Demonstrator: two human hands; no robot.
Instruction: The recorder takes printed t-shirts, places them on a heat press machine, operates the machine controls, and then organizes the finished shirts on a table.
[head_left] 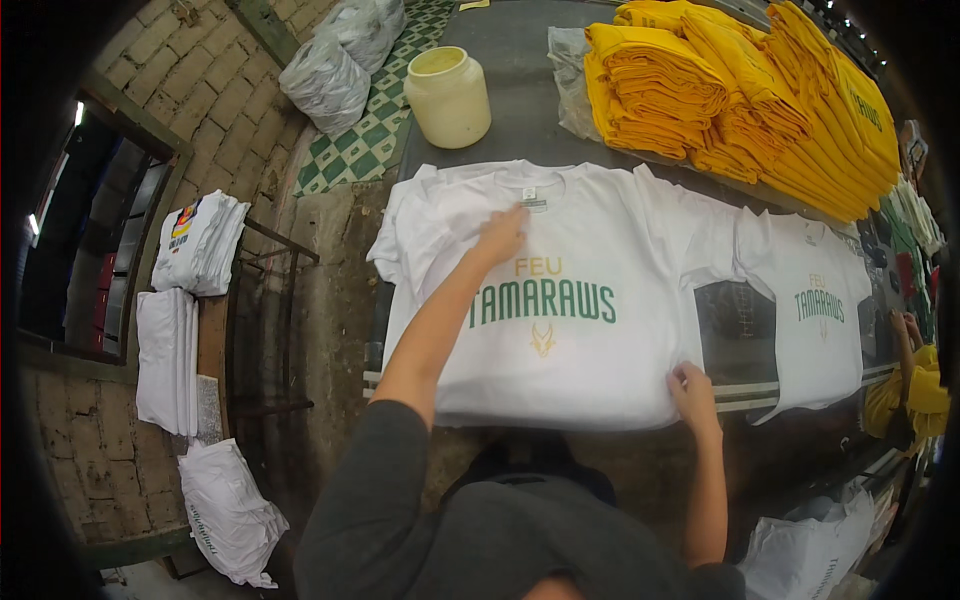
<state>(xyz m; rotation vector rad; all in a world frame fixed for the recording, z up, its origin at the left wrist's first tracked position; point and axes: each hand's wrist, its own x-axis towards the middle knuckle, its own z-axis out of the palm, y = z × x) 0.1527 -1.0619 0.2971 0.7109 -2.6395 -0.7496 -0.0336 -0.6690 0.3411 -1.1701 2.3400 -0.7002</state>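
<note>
A white T-shirt [600, 370] with green and gold print lies spread face up on the dark table in front of me. My left hand [501, 237] rests on its chest just below the collar, fingers stretched toward the neck label and slightly blurred. At the lower right side of the shirt, near the hem, my right hand [691, 392] is closed, pinching the fabric edge. Other white shirt fabric shows beneath the upper left part of this shirt. A second white T-shirt [822, 320] with the same print lies to the right, its sleeve meeting the first one's.
Folded yellow shirts [700, 90] are piled at the far right of the table [520, 70]. A cream plastic jar [448, 105] stands behind the shirt. White folded garments [168, 360] lie on a side bench at left. Another person's hand [905, 328] shows at far right.
</note>
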